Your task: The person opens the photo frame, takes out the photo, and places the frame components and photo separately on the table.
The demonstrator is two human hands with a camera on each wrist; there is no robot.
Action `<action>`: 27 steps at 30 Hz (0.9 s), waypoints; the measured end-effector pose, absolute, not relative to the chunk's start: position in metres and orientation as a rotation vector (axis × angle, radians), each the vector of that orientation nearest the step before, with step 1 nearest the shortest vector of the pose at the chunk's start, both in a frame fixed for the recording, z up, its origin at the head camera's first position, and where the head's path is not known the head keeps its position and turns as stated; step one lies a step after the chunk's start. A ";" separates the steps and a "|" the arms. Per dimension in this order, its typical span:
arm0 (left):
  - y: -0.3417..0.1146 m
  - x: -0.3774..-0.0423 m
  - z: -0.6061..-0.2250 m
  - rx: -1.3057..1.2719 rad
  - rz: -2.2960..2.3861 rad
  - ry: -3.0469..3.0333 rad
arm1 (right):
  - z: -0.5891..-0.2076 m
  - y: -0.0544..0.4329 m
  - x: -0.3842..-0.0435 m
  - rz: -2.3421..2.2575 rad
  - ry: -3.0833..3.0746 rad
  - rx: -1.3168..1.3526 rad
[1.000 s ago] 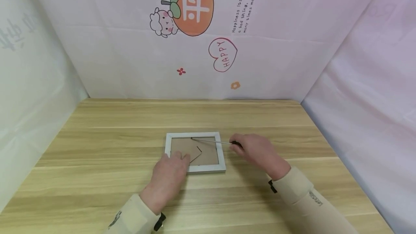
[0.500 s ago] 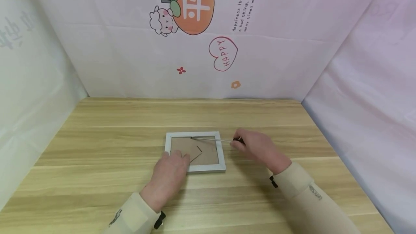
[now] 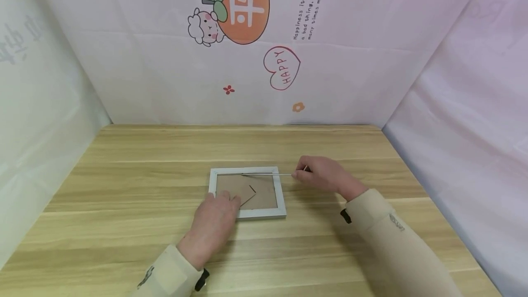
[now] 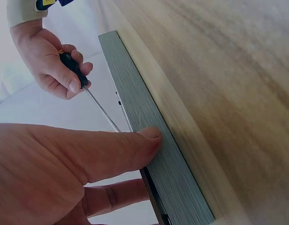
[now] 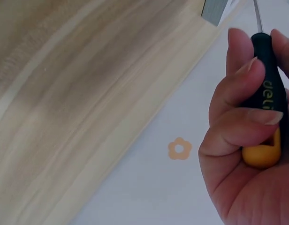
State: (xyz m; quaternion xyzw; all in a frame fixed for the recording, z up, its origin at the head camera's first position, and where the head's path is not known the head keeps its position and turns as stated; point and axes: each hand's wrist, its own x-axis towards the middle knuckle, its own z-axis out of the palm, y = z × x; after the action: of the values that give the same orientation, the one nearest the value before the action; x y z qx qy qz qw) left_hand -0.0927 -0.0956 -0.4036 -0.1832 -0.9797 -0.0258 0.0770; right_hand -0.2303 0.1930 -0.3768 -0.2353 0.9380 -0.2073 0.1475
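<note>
A white picture frame [image 3: 282,198] lies face down, its brown backing board [image 3: 266,196] showing. My left hand [image 3: 214,226] holds its near left part: in the left wrist view the thumb presses the frame's outer side [image 4: 135,93], while other fingers reach over the back. In my right hand [image 3: 326,174] is a screwdriver [image 5: 265,93] with a dark green and yellow handle, the fingers curled round it. Its thin metal shaft [image 3: 272,174] reaches left across the frame, and the tip meets the inner far edge. My left fingers hide the near left corner of the board.
Both hands work above a wood-grain table [image 3: 136,173]. White cloth [image 3: 165,72] with printed drawings rises behind it, and more white cloth stands at the left and right sides.
My right hand has swung the screwdriver handle away from me, so the shaft lies nearly level across the head view. The tip keeps its spot; the left hand and frame stay put.
</note>
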 end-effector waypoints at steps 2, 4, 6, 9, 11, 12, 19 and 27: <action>-0.095 -0.092 -0.404 -0.548 -0.079 -2.934 | -0.376 0.195 -0.235 -0.642 2.647 -0.648; -0.095 -0.092 -0.404 -0.544 -0.083 -2.939 | -0.375 0.196 -0.239 -0.684 2.595 -0.612; -0.095 -0.091 -0.404 -0.541 -0.087 -2.942 | -0.375 0.197 -0.243 -0.719 2.552 -0.590; -0.095 -0.090 -0.404 -0.546 -0.080 -2.926 | -0.375 0.199 -0.246 -0.752 2.510 -0.570; -0.094 -0.089 -0.404 -0.553 -0.070 -2.902 | -0.376 0.200 -0.247 -0.756 2.500 -0.572; -0.094 -0.089 -0.404 -0.553 -0.068 -2.892 | -0.376 0.201 -0.246 -0.757 2.502 -0.563; -0.094 -0.087 -0.407 -0.549 -0.088 -2.878 | -0.378 0.200 -0.231 -0.662 2.648 -0.635; -0.096 -0.083 -0.408 -0.589 -0.015 -2.826 | -0.372 0.197 -0.204 -0.454 2.868 -0.797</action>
State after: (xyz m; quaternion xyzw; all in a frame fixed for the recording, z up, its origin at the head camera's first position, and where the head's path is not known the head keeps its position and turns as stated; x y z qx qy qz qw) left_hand -0.0827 -0.0960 -0.4081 -0.2023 -0.9710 -0.0051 0.1273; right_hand -0.2042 0.1970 -0.3724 -0.2639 0.9505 -0.1506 0.0650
